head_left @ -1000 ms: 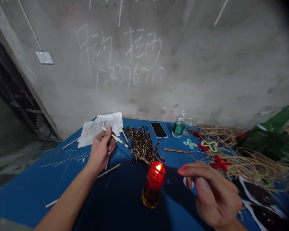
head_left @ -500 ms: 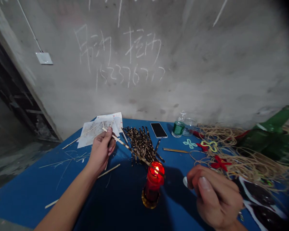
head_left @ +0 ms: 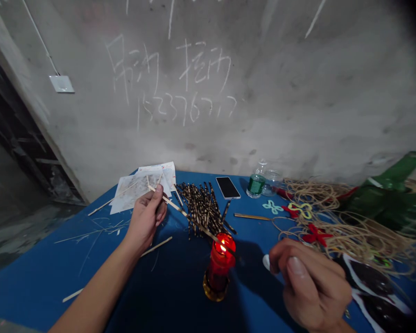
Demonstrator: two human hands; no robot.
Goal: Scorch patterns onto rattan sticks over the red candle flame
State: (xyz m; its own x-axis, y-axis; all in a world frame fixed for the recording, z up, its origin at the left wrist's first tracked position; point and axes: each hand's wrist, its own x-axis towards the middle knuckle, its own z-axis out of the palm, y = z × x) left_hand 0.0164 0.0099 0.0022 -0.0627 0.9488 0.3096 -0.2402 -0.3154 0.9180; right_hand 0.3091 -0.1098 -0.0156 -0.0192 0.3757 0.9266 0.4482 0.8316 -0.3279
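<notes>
Hands (head_left: 145,219) (head_left: 310,286) under chalked digits (head_left: 183,111), maybe 152376.

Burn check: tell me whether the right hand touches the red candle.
Apart: the head view shows a gap between the right hand and the red candle.

On the concrete wall (head_left: 298,92) above the blue table (head_left: 72,263), white chalk writing (head_left: 169,69) shows two groups of Chinese characters. Under them stands a long number (head_left: 185,108); it begins with 1523, and the later digits are not sure.

A smartphone (head_left: 228,188) and small water bottle (head_left: 256,183) on the blue table (head_left: 38,273), beside tangled raffia cord (head_left: 353,236)
</notes>
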